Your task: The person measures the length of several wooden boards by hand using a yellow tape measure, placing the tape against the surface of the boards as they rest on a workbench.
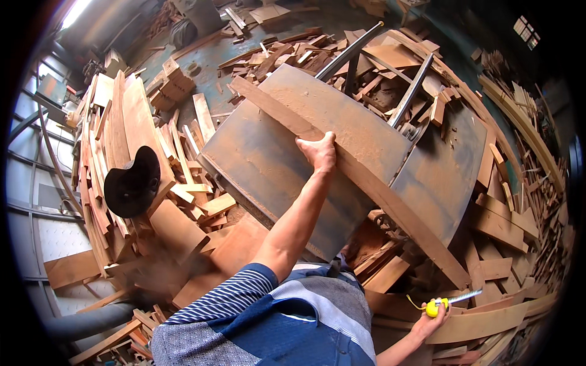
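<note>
A long, narrow wooden board (pixel 390 201) lies slantwise across a metal machine table (pixel 256 152), its near right end jutting past the edge. My left hand (pixel 318 152) grips this board around its middle, with the fingers partly hidden. Low on the right, my right hand (pixel 431 324) is closed on a yellow tape measure (pixel 436 307). A short length of blade sticks out of the tape to the right, just below the board's near end. A yellow cord loops from the tape's left side.
Planks (pixel 135 122) are stacked on the left, with a black hat-like object (pixel 131 186) on them. Two metal rails (pixel 410 91) extend from the table's far side. Wood offcuts (pixel 293 58) are heaped beyond it. More boards (pixel 497 222) crowd the right.
</note>
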Tool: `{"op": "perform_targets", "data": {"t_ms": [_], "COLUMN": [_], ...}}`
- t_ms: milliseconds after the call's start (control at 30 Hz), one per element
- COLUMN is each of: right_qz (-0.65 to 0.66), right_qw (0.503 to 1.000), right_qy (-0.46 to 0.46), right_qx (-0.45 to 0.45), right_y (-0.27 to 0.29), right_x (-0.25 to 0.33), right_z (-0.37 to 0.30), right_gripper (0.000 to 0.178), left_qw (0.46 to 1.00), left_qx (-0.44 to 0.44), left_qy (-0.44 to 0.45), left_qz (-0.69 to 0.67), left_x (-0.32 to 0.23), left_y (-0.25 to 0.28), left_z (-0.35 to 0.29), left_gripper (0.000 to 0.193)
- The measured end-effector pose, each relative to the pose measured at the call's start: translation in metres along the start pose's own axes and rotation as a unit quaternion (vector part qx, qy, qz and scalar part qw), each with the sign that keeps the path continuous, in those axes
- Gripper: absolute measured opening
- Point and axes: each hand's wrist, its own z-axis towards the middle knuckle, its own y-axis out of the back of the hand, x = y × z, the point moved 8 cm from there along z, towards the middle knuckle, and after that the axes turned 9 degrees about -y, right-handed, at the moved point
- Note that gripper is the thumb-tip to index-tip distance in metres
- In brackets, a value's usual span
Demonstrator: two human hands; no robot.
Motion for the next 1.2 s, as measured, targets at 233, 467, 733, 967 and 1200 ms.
{"op": "perform_targets", "data": {"t_ms": [233, 467, 733, 967, 1200], "right_qz": [0.085, 0.055, 0.032, -0.015, 0.070], "right_qw": [0.989, 0.965, 0.952, 0.948, 0.941], "right_qy": [-0.072, -0.241, -0.304, -0.319, -0.328], "right_qx": [-0.095, -0.082, -0.022, -0.005, 0.033], "right_y": [0.085, 0.149, 0.142, 0.130, 0.127], "right_x": [-0.027, -0.105, -0.125, -0.144, -0.182], "right_z": [0.037, 0.031, 0.053, 0.074, 0.083], "right_gripper": [0.026, 0.018, 0.013, 0.037, 0.033], "left_qw": [0.998, 0.944, 0.937, 0.827, 0.787], "left_qx": [0.029, 0.041, 0.065, 0.421, 0.459], "left_qy": [0.033, 0.274, 0.307, 0.125, -0.202], "left_qz": [-0.043, -0.178, -0.155, 0.351, 0.360], "left_x": [0.009, 0.121, 0.159, 0.095, 0.036], "left_y": [0.029, 0.115, 0.151, 0.175, 0.133], "left_z": [-0.005, -0.003, -0.019, 0.001, 0.001], "left_gripper": [0.073, 0.026, 0.040, 0.058, 0.048]}}
